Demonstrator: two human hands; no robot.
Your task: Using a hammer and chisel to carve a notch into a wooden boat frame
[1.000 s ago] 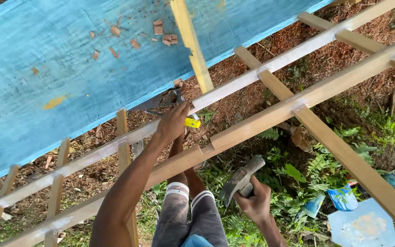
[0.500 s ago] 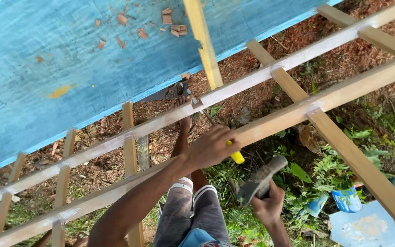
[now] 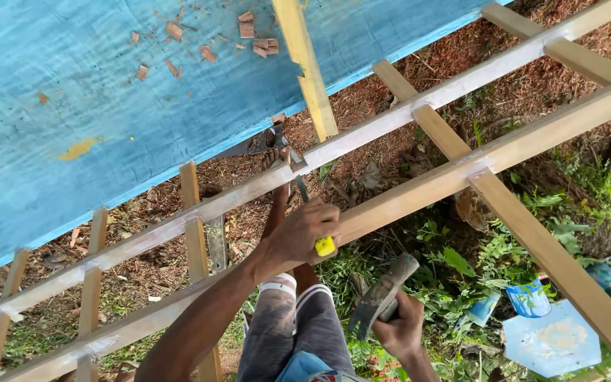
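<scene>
Left hand (image 3: 304,230) lowered w/ yellow-handled chisel (image 3: 312,216) gripped, right hand (image 3: 399,327) gripping hammer (image 3: 382,296), near wood frame (image 3: 419,194)

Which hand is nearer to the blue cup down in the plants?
Right. The right hand, gripping a hammer, is low in the frame, left of the blue cup. The left hand, holding a yellow-handled chisel, is farther away, at the long wooden rails.

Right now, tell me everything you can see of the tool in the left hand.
The chisel-like tool has a yellow handle end poking out below the left hand, which wraps most of the handle. A thin dark metal shank runs up from the fist, tilted, to the pale wooden rail. Whether its tip touches the wood cannot be told.
</scene>
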